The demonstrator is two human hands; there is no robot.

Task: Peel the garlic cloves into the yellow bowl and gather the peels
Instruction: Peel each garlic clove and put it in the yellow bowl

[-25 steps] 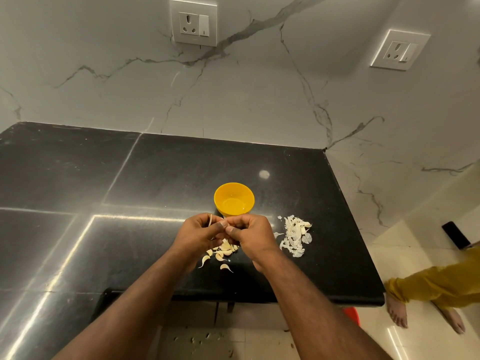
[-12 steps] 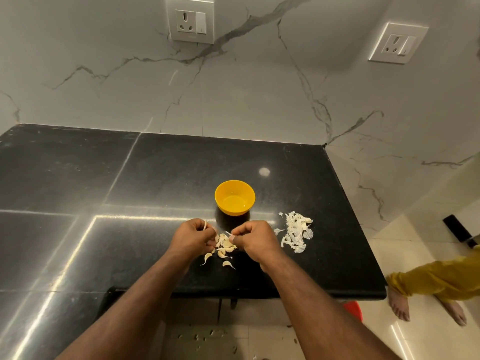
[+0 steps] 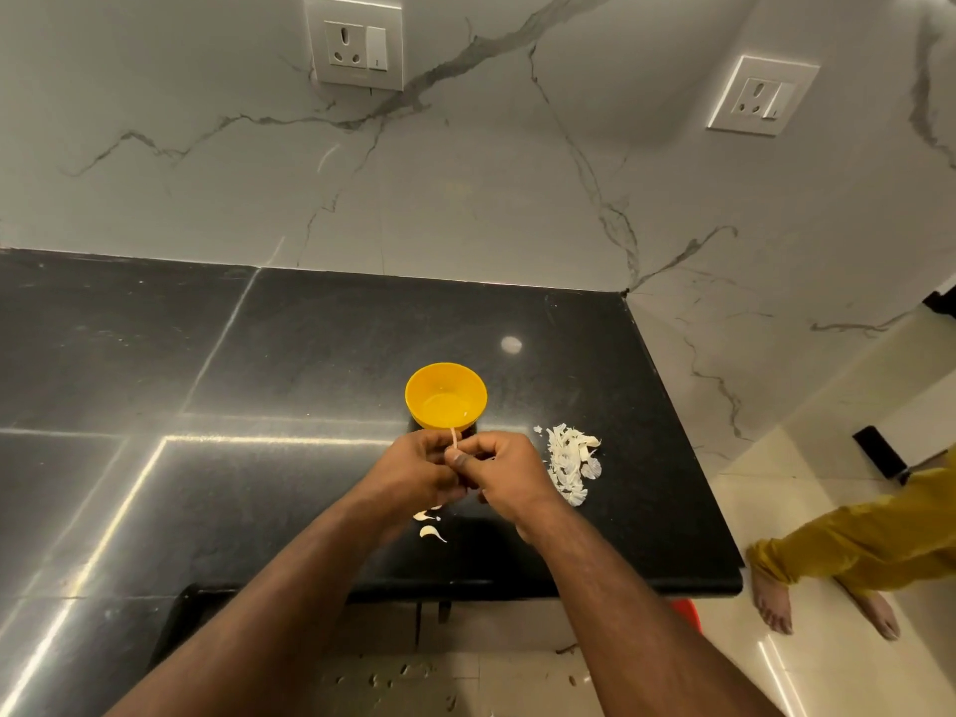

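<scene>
While both hands (image 3: 455,468) pinch a clove, papery peels (image 3: 571,460) lie heaped.

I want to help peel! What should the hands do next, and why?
Probably pull the thin strip of skin off: both the left hand and right hand pinch a clove, the peel pile lies right, and the yellow bowl looks empty.

No text, label, brand or number can be read anywhere.

Both hands, left hand (image 3: 420,470) and right hand (image 3: 504,470), pinch a pale garlic clove (image 3: 454,441) above the black stone counter (image 3: 310,354), near the round yellow plastic bowl (image 3: 445,395).
</scene>
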